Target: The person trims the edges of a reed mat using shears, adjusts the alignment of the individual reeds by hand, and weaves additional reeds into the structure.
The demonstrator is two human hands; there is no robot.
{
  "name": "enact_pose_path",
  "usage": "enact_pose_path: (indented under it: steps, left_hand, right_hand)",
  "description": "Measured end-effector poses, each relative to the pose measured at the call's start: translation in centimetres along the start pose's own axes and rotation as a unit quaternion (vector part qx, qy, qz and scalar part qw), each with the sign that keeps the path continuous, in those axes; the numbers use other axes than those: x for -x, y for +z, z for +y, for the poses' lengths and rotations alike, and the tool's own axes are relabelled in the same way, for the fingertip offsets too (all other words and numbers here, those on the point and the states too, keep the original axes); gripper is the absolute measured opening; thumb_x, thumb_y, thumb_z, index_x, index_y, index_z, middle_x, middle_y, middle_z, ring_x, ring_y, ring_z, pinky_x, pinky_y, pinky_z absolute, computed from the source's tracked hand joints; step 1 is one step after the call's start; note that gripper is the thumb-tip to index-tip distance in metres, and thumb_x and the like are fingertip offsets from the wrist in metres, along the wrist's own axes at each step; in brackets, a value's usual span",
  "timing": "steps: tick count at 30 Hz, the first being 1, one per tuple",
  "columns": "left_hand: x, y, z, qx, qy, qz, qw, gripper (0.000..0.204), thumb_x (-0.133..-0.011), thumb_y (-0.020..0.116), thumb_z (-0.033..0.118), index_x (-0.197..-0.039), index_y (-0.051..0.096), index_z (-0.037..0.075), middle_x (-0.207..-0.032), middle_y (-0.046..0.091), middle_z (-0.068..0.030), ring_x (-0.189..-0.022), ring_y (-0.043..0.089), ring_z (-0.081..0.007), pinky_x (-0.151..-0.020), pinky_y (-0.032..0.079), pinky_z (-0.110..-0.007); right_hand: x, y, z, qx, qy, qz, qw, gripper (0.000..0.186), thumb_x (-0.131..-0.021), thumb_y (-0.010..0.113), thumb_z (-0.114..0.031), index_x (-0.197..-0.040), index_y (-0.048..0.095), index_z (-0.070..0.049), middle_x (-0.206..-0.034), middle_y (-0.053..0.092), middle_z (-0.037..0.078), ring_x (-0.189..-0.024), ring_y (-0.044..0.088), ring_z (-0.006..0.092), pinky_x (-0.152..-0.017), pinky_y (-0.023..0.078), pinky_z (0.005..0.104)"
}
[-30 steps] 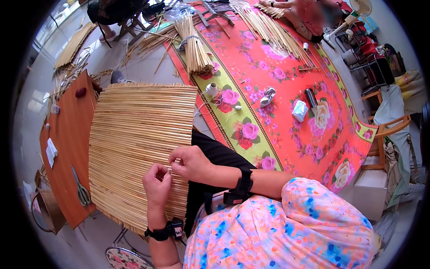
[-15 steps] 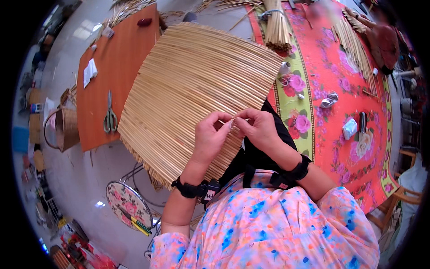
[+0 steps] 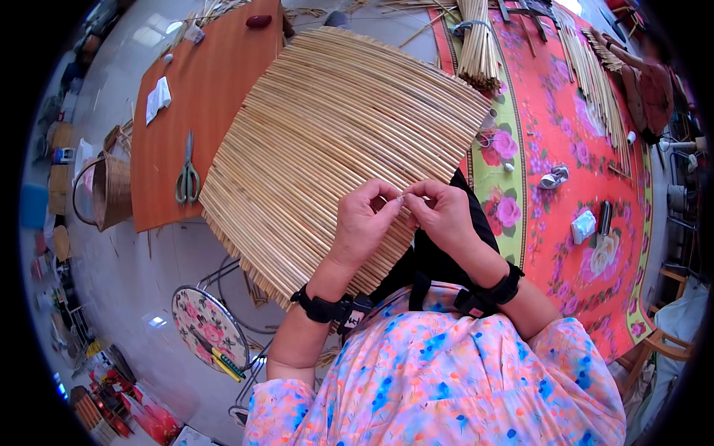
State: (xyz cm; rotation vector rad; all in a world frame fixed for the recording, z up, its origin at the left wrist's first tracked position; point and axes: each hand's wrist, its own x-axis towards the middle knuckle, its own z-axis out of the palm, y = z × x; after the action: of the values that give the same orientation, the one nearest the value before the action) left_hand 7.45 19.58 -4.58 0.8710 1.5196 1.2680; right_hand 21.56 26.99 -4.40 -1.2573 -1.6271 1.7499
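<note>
A large mat of straw-coloured reed stalks point(image 3: 327, 141), laid side by side, spreads out before me, its near end over my lap. Above its near right edge my left hand point(image 3: 366, 221) and my right hand point(image 3: 444, 215) meet fingertip to fingertip. Both are closed in a pinch. Whatever lies between the fingertips is too small to make out; it may be a fine thread. Black bands circle both wrists.
Left stands an orange-brown table point(image 3: 216, 74) with green-handled scissors point(image 3: 188, 175) and a white cloth point(image 3: 158, 99). A wicker basket point(image 3: 111, 192) and a floral round stool point(image 3: 210, 327) are nearby. Right, a red floral cloth point(image 3: 550, 245) bears a reed bundle point(image 3: 478, 52); another person point(image 3: 647, 82) works beyond.
The view has shifted slightly, so the mat and the surroundings sit a little differently. My hands stay pinched together over the mat's edge.
</note>
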Motion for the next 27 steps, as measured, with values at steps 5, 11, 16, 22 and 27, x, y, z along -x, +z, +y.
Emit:
enact_pose_path:
  steps: [5,11,16,22,27]
  left_hand:
    - [0.3,-0.4,-0.1,-0.073,0.025,0.002,0.997,0.006,-0.083,0.065,0.003,-0.088,0.063,0.001,-0.076,0.063,0.0003,-0.068,0.059,-0.0045,-0.06,0.047,-0.02]
    - [0.8,-1.5,1.0,-0.181,0.067,0.049,0.98,0.005,-0.075,0.063,0.005,-0.078,0.062,0.0,-0.07,0.061,-0.0101,-0.059,0.059,-0.0182,-0.056,0.048,-0.03]
    - [1.8,-3.2,0.9,-0.326,0.107,0.043,0.938,0.004,-0.075,0.062,0.009,-0.074,0.062,0.005,-0.074,0.06,-0.0089,-0.066,0.062,-0.027,-0.06,0.05,-0.037]
    - [1.9,-2.9,1.1,-0.265,0.1,0.023,0.959,0.005,-0.076,0.065,0.004,-0.079,0.063,0.001,-0.074,0.059,-0.0072,-0.062,0.058,-0.0156,-0.056,0.046,-0.027]
    - [1.1,-2.3,1.2,-0.038,0.076,-0.034,0.996,0.007,-0.077,0.065,0.004,-0.081,0.062,0.0,-0.079,0.058,-0.009,-0.074,0.061,-0.0194,-0.066,0.049,-0.028]
  right_hand:
    - [0.2,0.4,-0.6,0.012,-0.011,0.011,1.0,0.012,-0.085,0.062,-0.008,-0.085,0.068,0.002,-0.064,0.066,0.007,-0.057,0.066,0.0108,-0.05,0.05,0.0224]
    - [-0.4,-0.5,0.4,0.143,-0.08,0.062,0.984,0.01,-0.081,0.063,-0.009,-0.082,0.065,0.001,-0.06,0.062,0.01,-0.056,0.063,0.0119,-0.051,0.048,0.027]
    - [0.6,-1.0,-0.8,0.297,-0.205,0.072,0.93,0.007,-0.077,0.064,-0.008,-0.081,0.062,-0.003,-0.072,0.064,0.013,-0.057,0.063,0.0264,-0.052,0.049,0.0338]
    - [1.5,-1.6,-0.8,0.369,-0.24,0.053,0.896,0.004,-0.076,0.064,-0.006,-0.079,0.062,-0.005,-0.076,0.062,0.011,-0.056,0.061,0.0269,-0.051,0.05,0.0339]
    - [1.1,-1.2,-1.7,0.261,-0.176,0.039,0.948,0.006,-0.075,0.067,-0.006,-0.081,0.065,-0.004,-0.072,0.061,0.01,-0.052,0.06,0.022,-0.051,0.049,0.0318]
